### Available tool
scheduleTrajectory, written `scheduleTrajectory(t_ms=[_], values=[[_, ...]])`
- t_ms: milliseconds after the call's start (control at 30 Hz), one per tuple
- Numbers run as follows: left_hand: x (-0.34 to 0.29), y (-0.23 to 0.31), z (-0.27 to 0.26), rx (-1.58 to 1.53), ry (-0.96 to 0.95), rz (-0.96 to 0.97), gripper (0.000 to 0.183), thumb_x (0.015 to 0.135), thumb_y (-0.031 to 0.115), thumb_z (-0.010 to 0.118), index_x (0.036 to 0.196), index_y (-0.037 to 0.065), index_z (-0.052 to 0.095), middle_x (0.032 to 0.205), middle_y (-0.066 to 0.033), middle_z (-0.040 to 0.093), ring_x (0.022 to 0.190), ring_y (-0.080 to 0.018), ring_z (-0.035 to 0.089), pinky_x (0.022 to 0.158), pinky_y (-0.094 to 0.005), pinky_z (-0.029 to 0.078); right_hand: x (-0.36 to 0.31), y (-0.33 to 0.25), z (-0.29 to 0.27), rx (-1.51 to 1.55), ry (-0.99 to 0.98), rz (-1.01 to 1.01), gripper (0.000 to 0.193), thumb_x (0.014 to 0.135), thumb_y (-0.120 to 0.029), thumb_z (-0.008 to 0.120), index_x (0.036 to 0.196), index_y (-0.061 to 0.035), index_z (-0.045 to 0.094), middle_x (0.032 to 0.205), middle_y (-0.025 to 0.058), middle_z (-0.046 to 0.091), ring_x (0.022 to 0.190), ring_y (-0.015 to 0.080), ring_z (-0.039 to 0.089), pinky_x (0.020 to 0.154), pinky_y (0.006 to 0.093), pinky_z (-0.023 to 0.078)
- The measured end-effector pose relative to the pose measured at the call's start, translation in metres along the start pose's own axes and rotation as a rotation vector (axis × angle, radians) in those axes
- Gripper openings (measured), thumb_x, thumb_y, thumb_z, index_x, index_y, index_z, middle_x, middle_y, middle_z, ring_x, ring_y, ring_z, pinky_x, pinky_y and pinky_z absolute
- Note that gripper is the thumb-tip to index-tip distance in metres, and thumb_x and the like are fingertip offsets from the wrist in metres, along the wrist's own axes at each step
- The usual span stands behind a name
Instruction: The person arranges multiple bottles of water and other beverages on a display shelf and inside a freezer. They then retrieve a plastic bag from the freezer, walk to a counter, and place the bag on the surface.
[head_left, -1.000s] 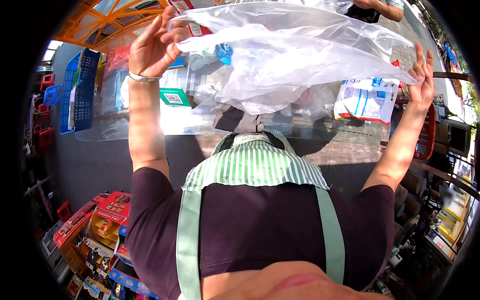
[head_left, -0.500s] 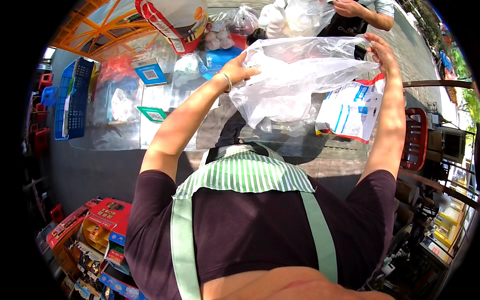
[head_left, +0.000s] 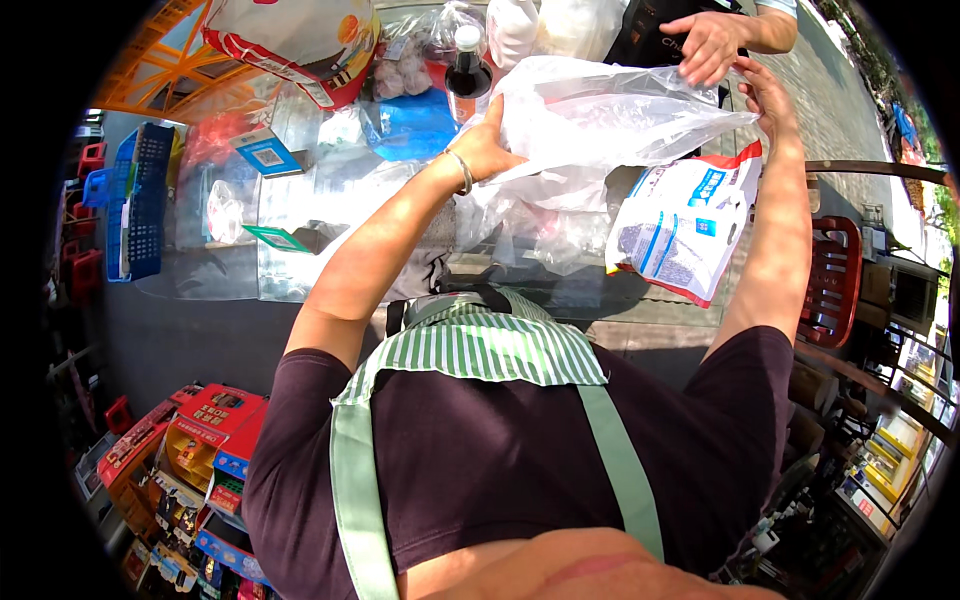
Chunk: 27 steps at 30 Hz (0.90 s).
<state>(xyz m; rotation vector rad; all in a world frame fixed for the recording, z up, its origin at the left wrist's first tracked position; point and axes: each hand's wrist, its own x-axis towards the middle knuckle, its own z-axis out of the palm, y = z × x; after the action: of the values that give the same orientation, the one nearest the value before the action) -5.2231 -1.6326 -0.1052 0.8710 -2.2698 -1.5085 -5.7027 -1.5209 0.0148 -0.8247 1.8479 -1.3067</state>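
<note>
A clear white plastic bag (head_left: 610, 110) is stretched between my two hands above the table, its mouth spread toward the right. My left hand (head_left: 482, 150), with a bangle at the wrist, grips the bag's left side, thumb against the film. My right hand (head_left: 768, 98) pinches the right edge between bent fingers. A white, blue and red packet (head_left: 680, 225) is under the bag beside my right forearm; whether my right hand touches it I cannot tell. Another person's hand (head_left: 708, 45), fingers spread, is beside my right fingertips. A dark bottle with a white cap (head_left: 467, 75) stands beyond my left hand.
At the far left is a large red and white sack (head_left: 300, 50). A blue bag (head_left: 412, 125) and bagged round items (head_left: 398, 75) are near it. Code signs in blue (head_left: 268, 155) and green (head_left: 280, 239) stand on the table. A blue basket (head_left: 140, 205) is farther left.
The other person's hand has come down toward my right hand, fingers now spread. The bag's mouth has narrowed. With the view shifting, the bottle shows and the packet appears more turned and uncovered.
</note>
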Motion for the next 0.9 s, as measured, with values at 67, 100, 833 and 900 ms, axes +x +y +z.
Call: scheduleTrajectory(t_ms=[67,100,833,900], values=[[0.003,0.008,0.000,-0.213,-0.056,-0.095,0.132,0.056,0.033,0.090,0.147,-0.012,0.006,0.131,-0.0279,0.052,0.117,-0.0282,0.057,0.098,-0.0305,0.045,0.008,0.011,-0.009,0.049,-0.073,-0.015,0.028,0.093,-0.011,0.053,0.120,-0.0086,0.061,0.112,0.0017,0.068,0.066,0.0028,0.054,0.043,0.0161,0.030],[0.003,0.012,-0.003,-0.211,-0.063,-0.114,0.129,0.059,0.029,0.089,0.149,-0.007,0.004,0.124,-0.0234,0.056,0.106,-0.0234,0.059,0.086,-0.0284,0.047,0.011,0.009,-0.005,0.034,-0.089,-0.001,0.029,0.093,-0.011,0.054,0.121,-0.0085,0.061,0.113,0.0019,0.068,0.066,0.0028,0.054,0.043,0.0162,0.030],[-0.005,-0.006,0.005,-0.540,0.052,-0.237,0.092,0.070,0.022,0.086,0.148,0.013,0.037,0.095,-0.0041,0.062,0.075,-0.0106,0.055,0.062,-0.0264,0.045,-0.171,-0.157,0.222,-0.128,-0.012,-1.346,0.028,0.088,0.007,0.039,0.111,0.0021,0.053,0.098,0.0183,0.067,0.056,0.0066,0.046,0.053,0.0163,0.039],[-0.008,-0.006,0.012,-0.682,0.062,-0.354,0.067,0.072,0.032,0.083,0.130,0.012,0.054,0.083,0.0004,0.055,0.068,-0.0098,0.049,0.062,-0.0300,0.045,-0.181,-0.152,0.257,-0.424,-0.107,-1.397,0.029,0.070,0.011,0.045,0.092,0.0008,0.062,0.102,0.0120,0.062,0.063,0.0111,0.051,0.057,0.0205,0.043]])
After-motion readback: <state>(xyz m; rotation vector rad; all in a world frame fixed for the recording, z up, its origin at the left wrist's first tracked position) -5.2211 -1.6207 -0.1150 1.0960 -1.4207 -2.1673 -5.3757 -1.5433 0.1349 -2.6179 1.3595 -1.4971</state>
